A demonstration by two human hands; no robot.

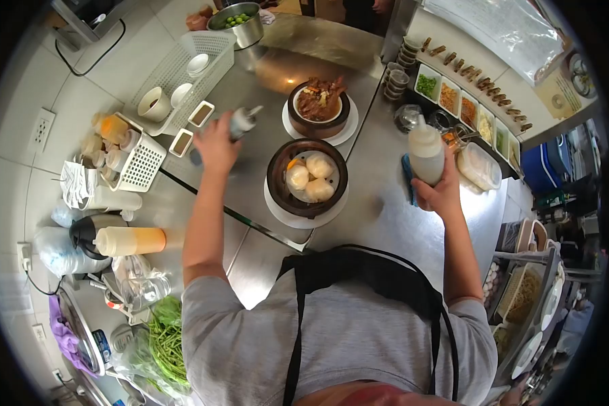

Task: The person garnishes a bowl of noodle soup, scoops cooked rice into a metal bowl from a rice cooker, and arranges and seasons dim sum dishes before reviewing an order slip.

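My left hand (216,145) is closed round a small bottle (242,123) with a pale nozzle, beside two small sauce dishes (181,143). My right hand (441,186) grips a white squeeze bottle (426,152), nozzle up, above the right part of the counter. Between my hands, a dark round steamer (275,177) on a white plate (287,216) holds several pale dumplings (319,166). Behind it, a second round container (296,120) on a white plate (350,128) holds a brown meat dish (320,100).
White baskets (142,159) stand at the left, one with bottles, one with cups. An orange-filled squeeze bottle (139,241) and green vegetables (166,338) are nearer on the left. Topping trays (467,111), a blue cloth (409,177) and a clear container (479,166) lie right. A metal pot (247,32) stands behind.
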